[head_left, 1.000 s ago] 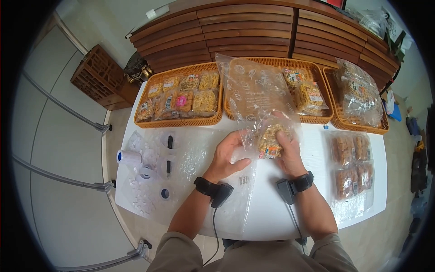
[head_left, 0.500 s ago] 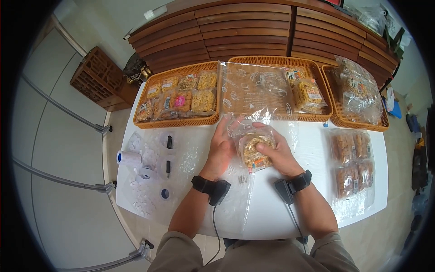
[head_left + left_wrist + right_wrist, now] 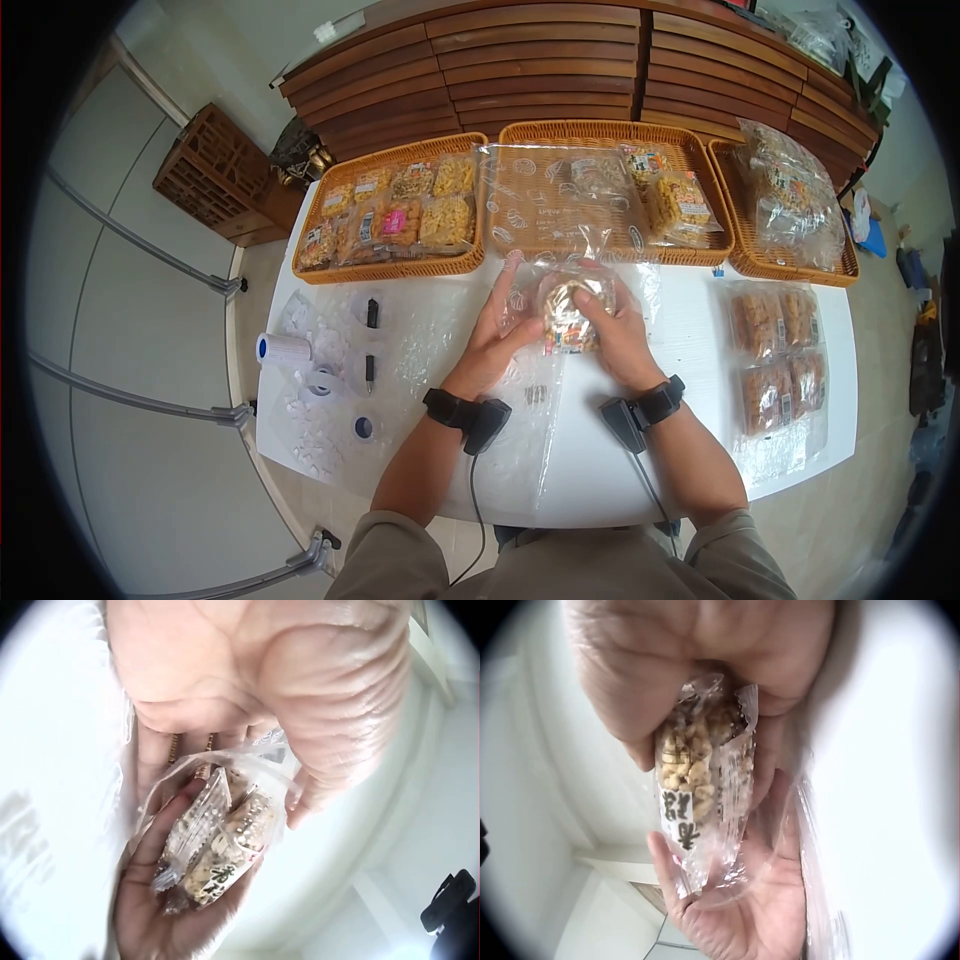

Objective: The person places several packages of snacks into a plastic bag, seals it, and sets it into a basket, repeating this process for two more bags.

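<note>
In the head view my right hand (image 3: 618, 338) grips a clear-wrapped nut snack packet (image 3: 572, 325) over the table, its thumb across the top face. The wrist views show dark printed characters on the packet (image 3: 221, 874) and pale nuts or grains inside. Close at its left side is my left hand (image 3: 492, 335), fingers extended behind clear film and thumb pointing toward the packet. A loop of film (image 3: 784, 832) runs over the left palm around the packet's end. Beyond the hands, a clear printed bag (image 3: 535, 195) lies across the middle basket's edge.
Wicker baskets line the back: left (image 3: 390, 270) with several snack packs, middle (image 3: 610, 130) with a few, right (image 3: 790, 272) with bagged packs. Brown snack packs (image 3: 775, 360) lie at right. Paper scraps, a white roll (image 3: 283, 348) and two black pens (image 3: 370, 375) lie at left.
The right hand has brought the packet left and toward me, then slightly right again. The left hand's thumb has swung in to the packet's side.
</note>
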Tool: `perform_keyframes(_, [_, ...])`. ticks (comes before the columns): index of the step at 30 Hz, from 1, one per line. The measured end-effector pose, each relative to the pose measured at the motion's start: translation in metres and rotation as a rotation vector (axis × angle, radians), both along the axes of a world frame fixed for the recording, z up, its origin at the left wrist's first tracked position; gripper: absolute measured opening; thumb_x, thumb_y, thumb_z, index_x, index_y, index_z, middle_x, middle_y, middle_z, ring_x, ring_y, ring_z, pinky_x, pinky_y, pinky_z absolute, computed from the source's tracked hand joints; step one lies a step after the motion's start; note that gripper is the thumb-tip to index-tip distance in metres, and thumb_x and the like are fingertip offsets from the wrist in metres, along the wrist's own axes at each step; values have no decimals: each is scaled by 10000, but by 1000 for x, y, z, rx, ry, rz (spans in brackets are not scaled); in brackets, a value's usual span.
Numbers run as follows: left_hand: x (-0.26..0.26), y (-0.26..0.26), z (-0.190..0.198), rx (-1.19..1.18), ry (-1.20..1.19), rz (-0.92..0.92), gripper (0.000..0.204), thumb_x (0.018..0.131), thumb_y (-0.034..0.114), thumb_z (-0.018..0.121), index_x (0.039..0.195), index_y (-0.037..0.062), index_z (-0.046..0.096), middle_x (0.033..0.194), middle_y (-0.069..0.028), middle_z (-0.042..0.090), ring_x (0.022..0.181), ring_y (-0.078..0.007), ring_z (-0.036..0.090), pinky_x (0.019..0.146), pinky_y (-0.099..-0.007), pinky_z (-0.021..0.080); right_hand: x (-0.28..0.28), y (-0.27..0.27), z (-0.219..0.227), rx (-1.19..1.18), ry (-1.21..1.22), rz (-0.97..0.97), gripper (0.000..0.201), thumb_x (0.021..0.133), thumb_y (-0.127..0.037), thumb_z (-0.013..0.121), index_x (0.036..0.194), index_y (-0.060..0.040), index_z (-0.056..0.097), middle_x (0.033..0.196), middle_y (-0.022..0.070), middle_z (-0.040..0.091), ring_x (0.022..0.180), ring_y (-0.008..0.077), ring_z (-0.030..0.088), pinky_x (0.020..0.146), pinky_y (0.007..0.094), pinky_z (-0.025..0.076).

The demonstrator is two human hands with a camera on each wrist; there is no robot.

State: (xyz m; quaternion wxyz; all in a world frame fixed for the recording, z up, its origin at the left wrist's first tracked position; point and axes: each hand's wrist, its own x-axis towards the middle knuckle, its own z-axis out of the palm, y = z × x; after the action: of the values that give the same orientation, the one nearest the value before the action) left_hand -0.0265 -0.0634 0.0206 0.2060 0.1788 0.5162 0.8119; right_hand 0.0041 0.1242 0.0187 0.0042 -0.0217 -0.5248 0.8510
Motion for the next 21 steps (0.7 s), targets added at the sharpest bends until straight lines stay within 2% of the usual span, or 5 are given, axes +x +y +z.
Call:
perform_keyframes(6, [5,3,9,-4,43,-33,906,903,24,649,1585,24,51,1528,-152,355,1348,-207,430,1088,-330,389,-2,3,-2,-38,14,-8,562,952,-183,670,1438,-38,427,1241,115,617,1112,160,605,958,301,499])
perform_keyframes(9, [3,-1,7,-51,8,-21,896,888,-3,645,1583,25,81,1502,-143,385,1307,-190,464,1053,-309,418,0,4,-2,95,54,83,627,942,-171,675,1479,-43,378,1307,107,578,1193,169,557,1025,316,451])
perform_keyframes(12, [2,-5,8,6,-61,17,876,873,-24,626,1580,24,111,1474,-142,413,1290,-188,478,1010,-300,450,3,4,1,-38,73,210,709,918,-122,691,1516,-47,317,1370,98,531,1248,174,519,1076,323,406])
perform_keyframes(15, [1,-4,3,40,-51,103,857,861,-34,609,1574,21,137,1462,-148,424,1260,-194,506,962,-296,482,7,5,14,4,105,298,791,893,-70,707,1540,-39,253,1408,97,500,1276,176,500,1098,325,390])
perform_keyframes(21, [-1,-3,-1,65,-56,76,885,853,-23,612,1574,22,102,1474,-169,408,1262,-236,531,992,-345,499,2,3,10,-48,-1,120,554,917,-109,701,1401,10,459,1247,120,620,1092,191,634,878,332,583])
